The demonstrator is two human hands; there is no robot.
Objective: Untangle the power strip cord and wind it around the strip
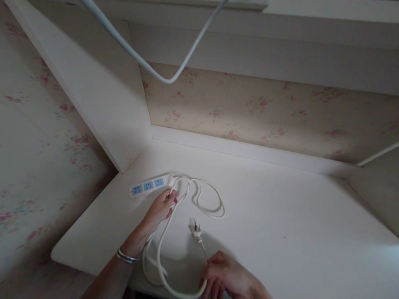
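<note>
A white power strip [147, 185] with blue socket faces lies on the left part of the white desk, its cable looping out to the right. My left hand [163, 206] is closed around loops of the white power cord [220, 211] just in front of the strip. Near the desk's front edge, my right hand [224, 279] pinches the same cord a little below its plug. The plug [196, 231] points away from me with its prongs up, close above the desktop. Between both hands the cord hangs in a loose loop. A silver bracelet [127, 256] circles my left wrist.
The white desk [283, 228] has a side panel [98, 83] on the left and a low back rail [240, 148]. A shelf [277, 54] overhangs the back. A thick pale cable [140, 59] dangles across the upper view. Floral wallpaper [30, 178] covers the left wall.
</note>
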